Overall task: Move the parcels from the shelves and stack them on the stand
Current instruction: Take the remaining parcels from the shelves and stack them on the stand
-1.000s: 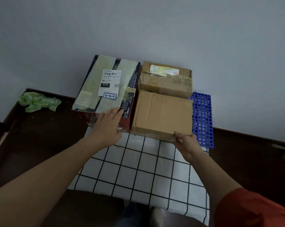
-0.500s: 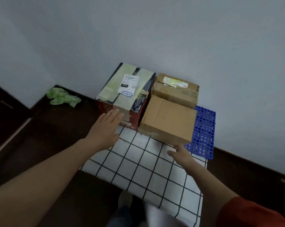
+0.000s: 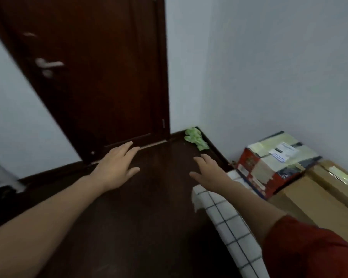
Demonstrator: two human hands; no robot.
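Scene: a person's two bare arms reach out over a dark wooden floor (image 3: 149, 227) in the corner of a room, facing a dark brown door (image 3: 101, 77). The picture is blurred.
Left hand: the left hand (image 3: 117, 167) is palm down with its fingers straight and spread, grasping nothing, level with the foot of the door.
Right hand: the right hand (image 3: 209, 171) has loosely extended fingers and the thumb out to the side. It holds nothing and is near the parcels but clear of them.
Sleeve: one red sleeve (image 3: 309, 249), on the right arm.
Parcels, counted: three in view, grouped at the right edge by the white wall (image 3: 269, 67) and pressed against one another.
Red parcel: the red parcel (image 3: 269, 169), banded with pale tape, is the one nearest the corner.
Brown parcels: two — the front cardboard parcel (image 3: 313, 207) is just beside the red one, and the rear cardboard parcel (image 3: 337, 177) is behind it, against the wall.
Writing: the red parcel's top carries one white shipping label (image 3: 285, 150) and one smaller blue-edged tag (image 3: 279, 157), both too blurred to read. Print on the red side is illegible too.
Cloth: one white cloth with a black grid (image 3: 229, 223) lies beside the parcels, under the right forearm.
Also seen: one silver door handle (image 3: 49, 66) and one crumpled green wad (image 3: 197, 140) on the floor in the corner.
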